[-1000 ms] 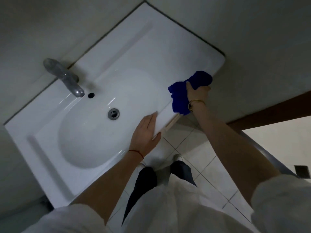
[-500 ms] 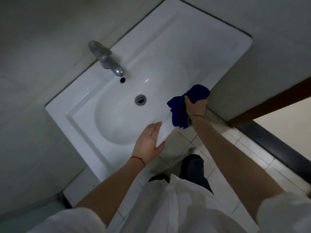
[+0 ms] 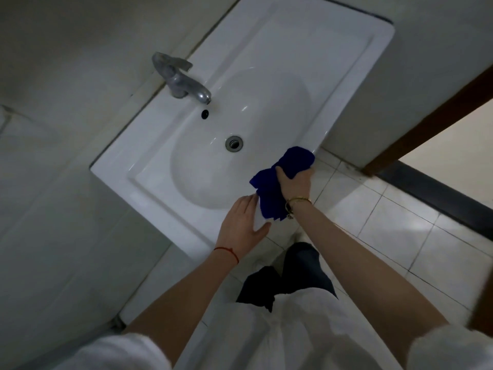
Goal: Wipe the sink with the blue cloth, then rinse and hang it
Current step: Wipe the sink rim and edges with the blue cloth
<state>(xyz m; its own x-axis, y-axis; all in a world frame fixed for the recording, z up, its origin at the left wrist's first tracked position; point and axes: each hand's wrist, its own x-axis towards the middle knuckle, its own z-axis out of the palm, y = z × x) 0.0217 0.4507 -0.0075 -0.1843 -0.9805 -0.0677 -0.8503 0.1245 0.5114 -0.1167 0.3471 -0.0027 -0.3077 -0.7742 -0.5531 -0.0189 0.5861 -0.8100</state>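
Wiping stage, judged under way. The cloth is bunched and gripped by the right hand, pressed on the sink at its front rim, on the near side of the drain; a loose end is seen hanging over the rim edge. The left hand is laid flat on the same rim just beside the cloth, fingers straight, nothing held. The tap is seen at the far side of the drain; no running water is visible. How much of the basin has been wiped cannot be told from the surface. Rinsing and hanging are judged not yet done. No hook or rail is in view.
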